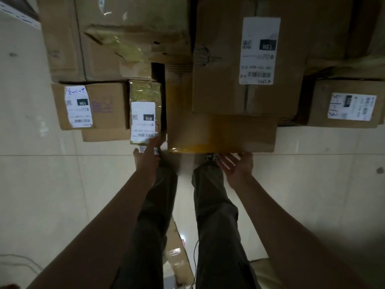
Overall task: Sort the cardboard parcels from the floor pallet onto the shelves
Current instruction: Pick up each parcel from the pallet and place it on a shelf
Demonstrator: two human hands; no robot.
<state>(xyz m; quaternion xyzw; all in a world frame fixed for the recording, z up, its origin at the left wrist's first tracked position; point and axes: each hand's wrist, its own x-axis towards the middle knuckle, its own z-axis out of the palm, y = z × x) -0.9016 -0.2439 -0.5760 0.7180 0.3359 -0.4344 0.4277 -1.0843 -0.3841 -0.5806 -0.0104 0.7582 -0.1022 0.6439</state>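
Observation:
Cardboard parcels are piled on the floor ahead of my legs. A low parcel sealed with yellow tape (220, 132) lies nearest, and a big box with a long white label (248, 59) sits on top of it. To its left stands a narrow taped parcel labelled 010 (143, 113). My left hand (149, 152) reaches with straight fingers to the gap between these two, touching the narrow parcel's near corner. My right hand (237, 165) hovers open, palm up, just before the yellow-taped parcel's near edge.
A small box marked 15H (89, 105) sits at the left and another labelled box (341, 103) at the right. Larger crumpled boxes (125, 38) fill the back. Pale tiled floor (52, 184) surrounds me. More cardboard (177, 257) lies between my feet behind.

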